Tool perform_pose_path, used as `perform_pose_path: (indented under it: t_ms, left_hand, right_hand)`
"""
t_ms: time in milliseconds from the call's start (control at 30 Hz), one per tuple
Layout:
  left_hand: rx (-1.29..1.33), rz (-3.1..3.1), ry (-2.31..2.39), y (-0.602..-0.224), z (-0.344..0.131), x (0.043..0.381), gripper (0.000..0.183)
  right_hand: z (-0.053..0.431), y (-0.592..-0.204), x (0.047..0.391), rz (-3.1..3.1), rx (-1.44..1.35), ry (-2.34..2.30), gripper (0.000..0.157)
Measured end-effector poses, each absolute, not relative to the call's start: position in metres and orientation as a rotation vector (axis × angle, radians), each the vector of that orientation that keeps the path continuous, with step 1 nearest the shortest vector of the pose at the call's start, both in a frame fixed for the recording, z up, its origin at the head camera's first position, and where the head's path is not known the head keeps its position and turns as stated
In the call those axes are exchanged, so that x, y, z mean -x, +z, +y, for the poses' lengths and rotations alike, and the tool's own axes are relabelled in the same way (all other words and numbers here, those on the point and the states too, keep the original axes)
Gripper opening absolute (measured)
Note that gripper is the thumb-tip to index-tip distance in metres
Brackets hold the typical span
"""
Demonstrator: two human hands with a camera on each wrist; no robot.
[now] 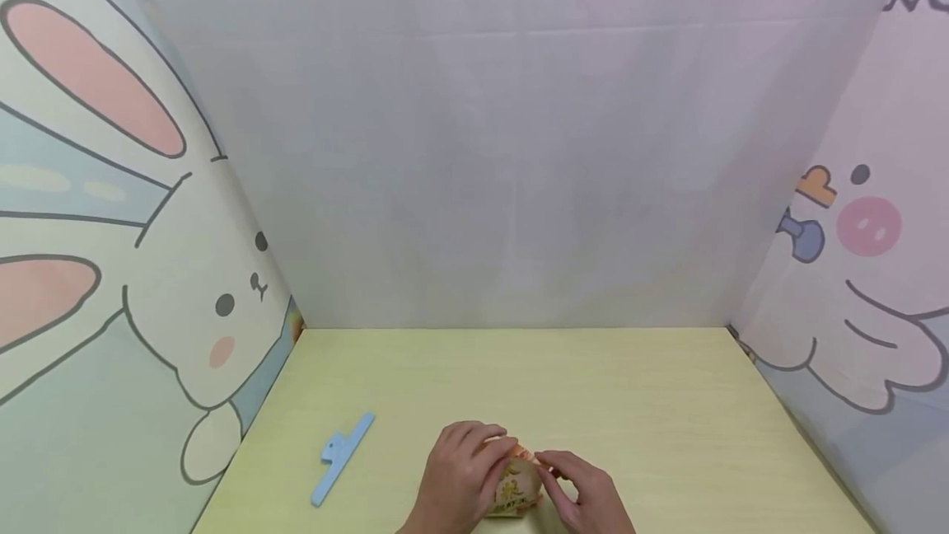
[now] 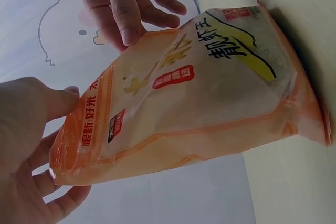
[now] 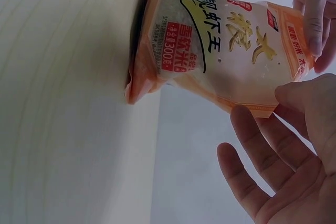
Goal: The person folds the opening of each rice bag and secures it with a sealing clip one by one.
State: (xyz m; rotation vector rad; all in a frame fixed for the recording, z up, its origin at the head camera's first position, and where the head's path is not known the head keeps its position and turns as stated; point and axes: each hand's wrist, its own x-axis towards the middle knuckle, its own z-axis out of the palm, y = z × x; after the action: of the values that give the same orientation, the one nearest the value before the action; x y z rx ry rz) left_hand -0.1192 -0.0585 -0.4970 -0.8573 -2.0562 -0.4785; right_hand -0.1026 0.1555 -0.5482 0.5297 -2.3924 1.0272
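Note:
A small orange-edged bag of rice (image 1: 516, 484), with a partly clear front and printed lettering, stands upright on the table. My left hand (image 1: 458, 475) pinches its top edge, thumb on the printed front and fingers behind. At the other upper corner, my right hand (image 1: 584, 491) pinches the bag's edge between thumb and forefinger, with its other fingers spread in the right wrist view. Grains show through the lower part of the bag (image 3: 210, 40). Apart from both hands, a light blue bag clip (image 1: 343, 458) lies to the left.
The pale yellow wooden table (image 1: 667, 402) ends at a plain grey-white cloth backdrop (image 1: 511, 171). Cloth side walls carry a cartoon rabbit (image 1: 215, 336) on the left and a white cartoon figure (image 1: 823, 303) on the right.

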Motion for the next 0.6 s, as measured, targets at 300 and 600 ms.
perform_pose_path:
  t_ms: [300,600]
  left_hand:
    - [0.877,-2.102,-0.413,-0.4938,-0.0616,0.119,0.017]
    - [0.846,-2.149,-0.364,-0.4933,-0.0633,0.1178,0.022]
  right_hand:
    - [0.1544,-0.5497,0.1044,-2.329,-0.583,1.008,0.03]
    - [0.1542,-0.5501,0.1022,-2.369,-0.549,1.038,0.023]
